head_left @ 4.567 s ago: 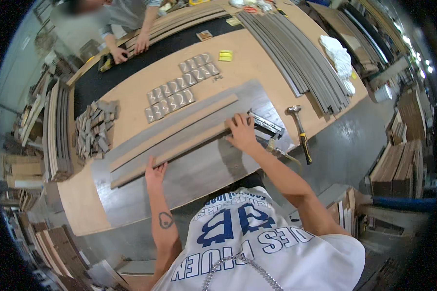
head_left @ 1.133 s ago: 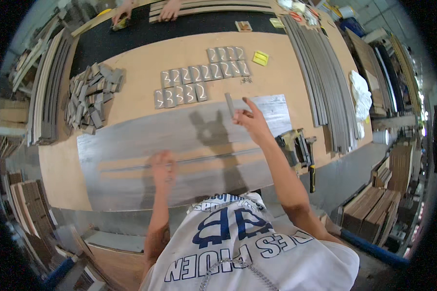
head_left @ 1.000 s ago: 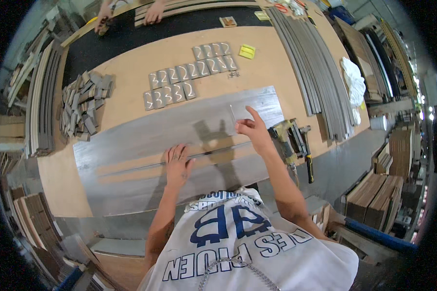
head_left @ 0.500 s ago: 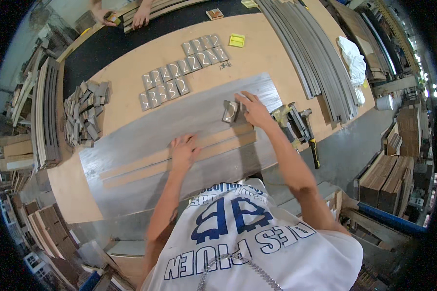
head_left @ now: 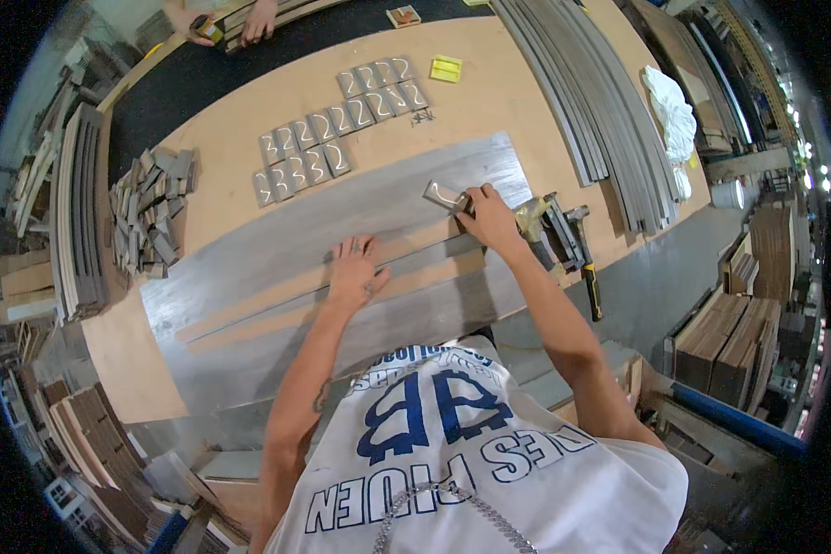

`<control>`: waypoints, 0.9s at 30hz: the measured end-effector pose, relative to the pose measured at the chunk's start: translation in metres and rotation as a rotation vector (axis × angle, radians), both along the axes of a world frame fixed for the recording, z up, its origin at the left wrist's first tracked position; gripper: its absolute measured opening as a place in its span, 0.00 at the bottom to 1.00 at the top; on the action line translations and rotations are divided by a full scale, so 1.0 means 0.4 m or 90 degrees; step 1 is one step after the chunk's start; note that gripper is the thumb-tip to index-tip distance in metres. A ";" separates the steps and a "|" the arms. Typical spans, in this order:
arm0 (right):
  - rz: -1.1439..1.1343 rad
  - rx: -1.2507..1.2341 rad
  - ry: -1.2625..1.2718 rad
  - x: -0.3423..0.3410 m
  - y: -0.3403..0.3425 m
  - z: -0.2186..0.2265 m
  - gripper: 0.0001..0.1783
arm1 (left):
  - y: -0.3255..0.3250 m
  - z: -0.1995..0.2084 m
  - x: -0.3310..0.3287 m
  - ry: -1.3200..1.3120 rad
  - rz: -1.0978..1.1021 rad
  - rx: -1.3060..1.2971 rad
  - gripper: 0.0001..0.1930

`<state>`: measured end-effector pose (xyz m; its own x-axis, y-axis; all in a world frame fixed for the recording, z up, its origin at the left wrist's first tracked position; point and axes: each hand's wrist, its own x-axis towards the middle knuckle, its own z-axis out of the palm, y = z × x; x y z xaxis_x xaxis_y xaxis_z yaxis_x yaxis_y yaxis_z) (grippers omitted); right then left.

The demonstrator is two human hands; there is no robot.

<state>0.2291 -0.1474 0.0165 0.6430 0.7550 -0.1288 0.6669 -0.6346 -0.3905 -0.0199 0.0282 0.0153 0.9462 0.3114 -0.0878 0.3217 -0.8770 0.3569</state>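
My right hand [head_left: 491, 220] pinches the right end of a small grey wood block [head_left: 446, 196], which bears a curved bead of pale glue on top. It is over the far right part of a long grey panel [head_left: 249, 249]. Fingers spread, my left hand [head_left: 356, 270] rests on the middle of the panel, by a narrow grey strip [head_left: 406, 258] running between tan bands. Beyond the panel, several similar grey blocks [head_left: 319, 126] with glue squiggles lie in rows on the tan table [head_left: 222, 166].
A nail gun [head_left: 554, 226] and a hammer [head_left: 587, 263] lie at the panel's right end. Long grey strips [head_left: 582, 102] are stacked farther right. Loose block pieces [head_left: 152, 208] heap at left. A yellow box [head_left: 446, 68] and another person's hands [head_left: 258, 20] are at the far side.
My right hand has closed on the block's end and the block has turned. My left hand has moved slightly away from me. The narrow strip now lies more askew.
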 end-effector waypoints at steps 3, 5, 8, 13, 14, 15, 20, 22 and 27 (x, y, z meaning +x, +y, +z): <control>-0.027 0.041 0.013 -0.004 -0.007 -0.007 0.26 | -0.039 0.002 0.066 0.008 -0.025 -0.007 0.27; -0.037 0.058 0.018 0.003 -0.008 -0.018 0.26 | -0.056 -0.002 0.106 -0.007 -0.042 -0.039 0.27; -0.028 0.093 0.073 0.015 -0.011 -0.030 0.27 | -0.059 -0.010 0.132 -0.020 -0.055 -0.066 0.27; 0.080 0.065 0.144 -0.021 -0.028 -0.011 0.27 | -0.030 0.022 0.084 0.039 -0.078 -0.206 0.31; 0.079 0.066 0.142 -0.036 -0.029 -0.013 0.27 | -0.024 0.019 0.070 0.038 -0.080 -0.205 0.31; 0.081 0.065 0.153 -0.051 -0.027 -0.011 0.28 | -0.020 0.020 0.061 0.002 -0.081 -0.165 0.32; 0.074 0.073 0.177 -0.080 -0.030 0.009 0.28 | -0.028 0.034 0.052 0.042 -0.060 -0.076 0.34; 0.073 0.091 0.181 -0.083 -0.030 0.010 0.28 | -0.024 0.023 0.051 0.033 -0.053 -0.108 0.33; 0.080 0.111 0.159 -0.084 -0.030 0.003 0.28 | -0.032 0.000 0.061 -0.031 -0.028 -0.084 0.30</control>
<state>0.1955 -0.1595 0.0175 0.5085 0.8508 -0.1326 0.6050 -0.4627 -0.6480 0.0045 0.0154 0.0152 0.9629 0.2581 -0.0785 0.2632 -0.8343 0.4844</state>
